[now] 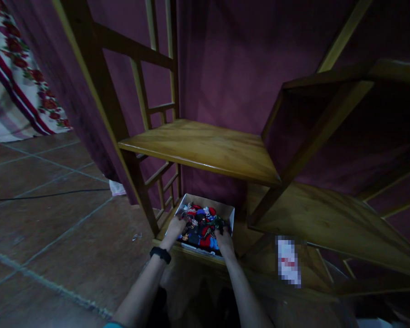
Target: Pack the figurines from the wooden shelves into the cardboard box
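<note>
Low down, left hand (175,226) and right hand (224,240) each grip clamped on the box (225,212) edges, shelf (205,148) overhead

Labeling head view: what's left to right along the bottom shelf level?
Black cable → left hand → white box of small colourful items → right hand → blurred white patch.

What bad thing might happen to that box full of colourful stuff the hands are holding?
The box is heaped with small red and blue pieces, so tipping it might spill some onto the floor. The left hand and right hand grip only its near edge, so the far end may sag. The wooden shelf sits just above; lifting quickly might knock the box against it.
</note>
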